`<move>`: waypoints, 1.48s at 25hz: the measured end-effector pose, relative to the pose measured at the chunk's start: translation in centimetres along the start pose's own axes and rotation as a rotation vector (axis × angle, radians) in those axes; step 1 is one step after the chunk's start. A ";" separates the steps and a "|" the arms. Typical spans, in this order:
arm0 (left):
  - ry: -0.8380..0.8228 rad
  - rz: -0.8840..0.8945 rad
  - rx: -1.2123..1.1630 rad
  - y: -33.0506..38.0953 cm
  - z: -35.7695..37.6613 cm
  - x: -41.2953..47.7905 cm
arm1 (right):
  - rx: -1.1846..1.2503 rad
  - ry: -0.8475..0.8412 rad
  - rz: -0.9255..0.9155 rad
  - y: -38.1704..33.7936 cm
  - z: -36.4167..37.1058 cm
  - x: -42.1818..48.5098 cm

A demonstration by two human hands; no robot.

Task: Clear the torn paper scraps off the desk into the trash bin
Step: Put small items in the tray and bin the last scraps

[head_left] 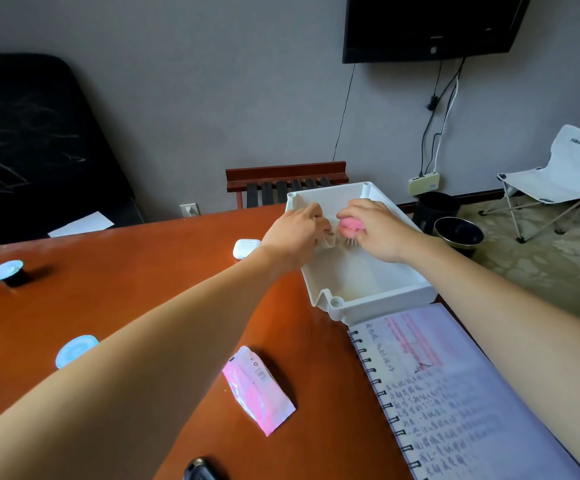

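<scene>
Left fingers (311,213) pinch scrap (330,239) over bin (387,301) | right fingers (352,210) grip pink brush (351,226) | mid-task, I judge — wrapper (258,393) at bin's 7 o'clock waits on counter (177,271)

1. The worktop (143,296) is seen as reddish wood under a smooth, glossy varnish.
2. The white bin (385,300) is made out as smooth, matt plastic.
3. The brush (351,226) is shown with a matt pink body and pale, stiff bristles.
4. The pale scrap (328,239) is seen as matt and crumpled; paper or cloth cannot be told.
5. The notebook (472,410) is formed of matt paper, bound by dark wire coils (376,381).
6. The sachet (257,389) is wrapped in shiny, creased film.
7. The earbud case (245,247) is finished in glossy white plastic.
</scene>
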State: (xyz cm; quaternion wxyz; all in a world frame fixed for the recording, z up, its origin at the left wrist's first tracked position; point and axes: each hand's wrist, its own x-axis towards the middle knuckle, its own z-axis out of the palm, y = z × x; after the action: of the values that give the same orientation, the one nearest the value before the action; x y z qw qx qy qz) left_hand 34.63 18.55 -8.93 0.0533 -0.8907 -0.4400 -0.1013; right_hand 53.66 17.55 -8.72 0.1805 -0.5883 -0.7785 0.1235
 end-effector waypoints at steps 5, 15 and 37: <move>-0.111 -0.019 -0.170 0.2 -0.5 0.0 | -0.031 0.024 0.018 -0.1 -0.5 -0.7; -0.074 -0.119 0.058 1.0 -0.6 -1.4 | -0.097 0.017 0.108 -1.1 -0.9 -2.0; -0.143 -0.200 -0.095 -1.4 -6.2 -11.6 | -0.133 0.002 -0.021 -11.4 -1.3 -6.4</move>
State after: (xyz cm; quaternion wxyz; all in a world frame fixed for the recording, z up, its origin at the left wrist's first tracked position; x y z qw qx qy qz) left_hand 25.82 9.30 -5.55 -0.0308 -0.8488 -0.5240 -0.0632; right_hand 45.79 8.23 -3.77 0.1429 -0.5909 -0.7910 0.0689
